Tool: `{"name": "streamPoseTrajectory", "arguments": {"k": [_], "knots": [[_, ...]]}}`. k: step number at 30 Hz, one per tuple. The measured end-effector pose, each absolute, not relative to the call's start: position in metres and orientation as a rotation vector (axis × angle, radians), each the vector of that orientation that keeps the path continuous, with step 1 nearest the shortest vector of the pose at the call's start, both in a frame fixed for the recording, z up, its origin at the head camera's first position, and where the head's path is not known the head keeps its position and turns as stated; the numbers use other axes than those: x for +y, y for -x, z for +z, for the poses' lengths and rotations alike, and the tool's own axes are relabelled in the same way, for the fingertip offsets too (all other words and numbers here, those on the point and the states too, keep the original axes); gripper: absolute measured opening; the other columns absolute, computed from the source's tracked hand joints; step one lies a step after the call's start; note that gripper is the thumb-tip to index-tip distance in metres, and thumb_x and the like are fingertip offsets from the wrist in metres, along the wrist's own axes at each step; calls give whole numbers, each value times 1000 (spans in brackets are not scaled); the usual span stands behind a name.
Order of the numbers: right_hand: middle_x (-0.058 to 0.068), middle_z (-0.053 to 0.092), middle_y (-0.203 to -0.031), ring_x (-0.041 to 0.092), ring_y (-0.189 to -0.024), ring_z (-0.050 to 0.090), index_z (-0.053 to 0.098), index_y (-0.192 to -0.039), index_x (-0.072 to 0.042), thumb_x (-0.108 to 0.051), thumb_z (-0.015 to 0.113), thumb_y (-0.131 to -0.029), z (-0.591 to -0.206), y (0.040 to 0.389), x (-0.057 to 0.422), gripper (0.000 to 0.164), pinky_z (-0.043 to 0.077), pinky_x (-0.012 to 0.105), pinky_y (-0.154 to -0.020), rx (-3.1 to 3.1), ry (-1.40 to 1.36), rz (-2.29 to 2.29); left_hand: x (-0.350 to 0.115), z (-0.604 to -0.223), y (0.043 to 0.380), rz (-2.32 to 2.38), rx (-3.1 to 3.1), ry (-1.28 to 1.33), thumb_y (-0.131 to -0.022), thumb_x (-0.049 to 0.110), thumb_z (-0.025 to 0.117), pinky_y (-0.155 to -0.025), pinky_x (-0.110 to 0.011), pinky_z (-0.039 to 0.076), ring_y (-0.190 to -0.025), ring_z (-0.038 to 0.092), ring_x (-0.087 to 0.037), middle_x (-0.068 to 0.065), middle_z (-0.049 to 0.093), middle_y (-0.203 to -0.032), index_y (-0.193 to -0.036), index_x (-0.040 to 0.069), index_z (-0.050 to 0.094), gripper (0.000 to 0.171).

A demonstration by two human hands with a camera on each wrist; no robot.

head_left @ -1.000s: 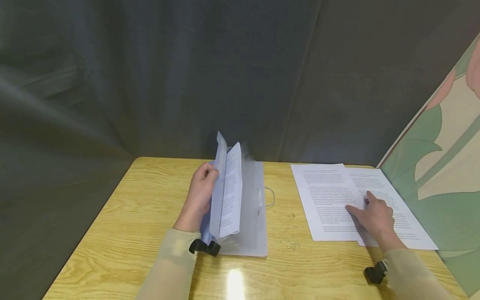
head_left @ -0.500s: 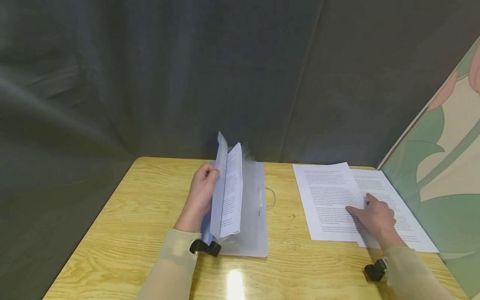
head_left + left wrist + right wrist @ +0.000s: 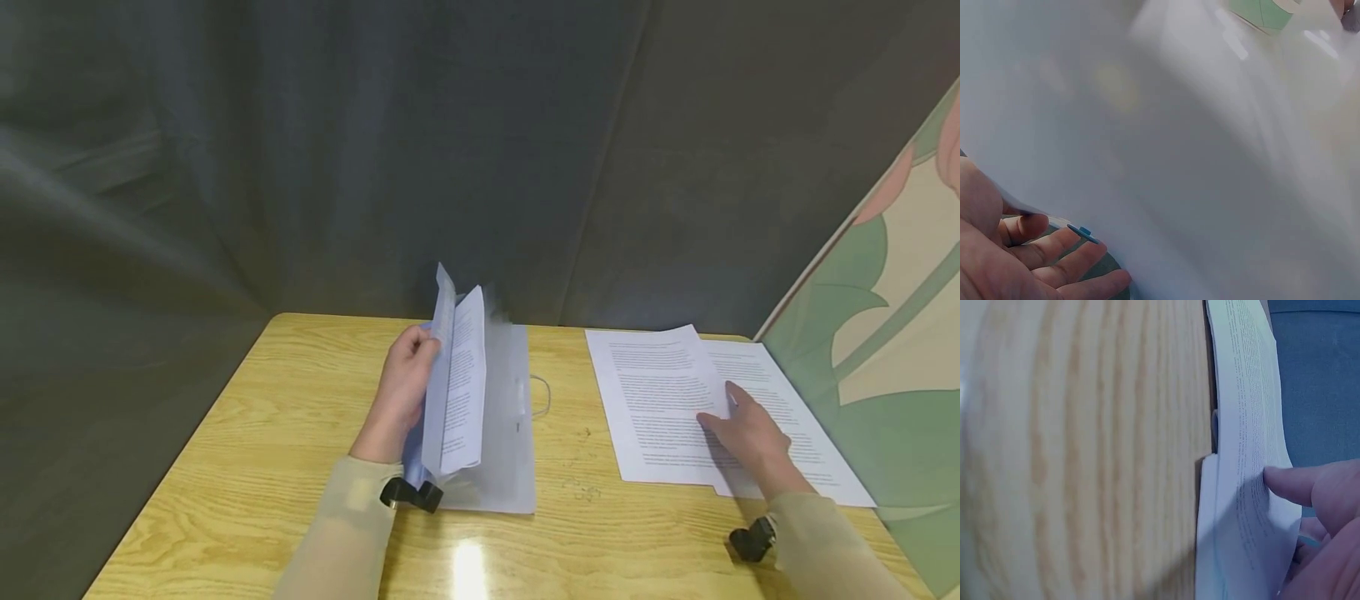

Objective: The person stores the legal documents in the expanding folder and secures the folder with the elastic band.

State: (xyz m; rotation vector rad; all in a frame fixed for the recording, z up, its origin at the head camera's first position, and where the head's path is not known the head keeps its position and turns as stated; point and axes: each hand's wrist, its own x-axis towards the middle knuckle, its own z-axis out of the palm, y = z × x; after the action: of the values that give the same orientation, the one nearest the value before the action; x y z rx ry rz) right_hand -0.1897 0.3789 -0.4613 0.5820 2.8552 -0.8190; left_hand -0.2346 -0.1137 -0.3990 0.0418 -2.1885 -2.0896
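My left hand [image 3: 405, 371] grips the raised front cover of a translucent plastic folder [image 3: 506, 467], its fingers curled at the cover's left edge. Printed pages [image 3: 463, 383] stand tilted inside the folder. In the left wrist view the pale plastic cover [image 3: 1166, 156] fills most of the picture, and a small blue clasp [image 3: 1083, 233] shows by the fingers. On the right, my right hand [image 3: 750, 429] pinches the right edge of a printed sheet [image 3: 652, 400]. The right wrist view has the thumb [image 3: 1288, 482] on that sheet's face and the other fingers behind its edge, partly hidden.
A second printed sheet [image 3: 817, 450] lies partly under the first. A thin loop [image 3: 542, 394] sticks out from the folder's right side. The wooden table [image 3: 225, 467] meets a dark curtain [image 3: 420, 167] behind and a flowered panel [image 3: 900, 417] at the right.
The right thumb and index finger have drawn closer together at the sheet's edge. That sheet has shifted slightly right. The left hand and folder hold nearly the same pose.
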Motion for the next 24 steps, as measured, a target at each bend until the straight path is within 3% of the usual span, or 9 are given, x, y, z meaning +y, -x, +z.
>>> {"name": "streamPoseTrajectory", "arguments": {"k": [8,15,24], "knots": [[48,28,-161,68,-150,26,17,-170,7,-25,65,-109,-455,186,376,84,28,78,-118,2842,-515,-870,-114,-399,236,-2098,-2195,-35,-109,13,51,-82,-39,35,-106,53,-28,-14,61,-122,-102,2,59,15],[51,26,-160,70,-148,27,14,-170,8,-29,62,-112,-448,183,373,83,29,78,-116,2834,-443,-929,-113,-397,236,-2082,-2191,-35,-109,12,51,-73,-35,36,-87,49,-24,-11,52,-100,-98,3,57,16],[51,23,-162,70,-149,26,13,-171,6,-32,56,-115,-442,180,369,80,29,78,-117,2807,-431,-985,-113,-397,235,-2085,-2200,-48,-109,12,51,-76,-36,36,-92,51,-25,-14,59,-112,-100,3,58,15]]}}
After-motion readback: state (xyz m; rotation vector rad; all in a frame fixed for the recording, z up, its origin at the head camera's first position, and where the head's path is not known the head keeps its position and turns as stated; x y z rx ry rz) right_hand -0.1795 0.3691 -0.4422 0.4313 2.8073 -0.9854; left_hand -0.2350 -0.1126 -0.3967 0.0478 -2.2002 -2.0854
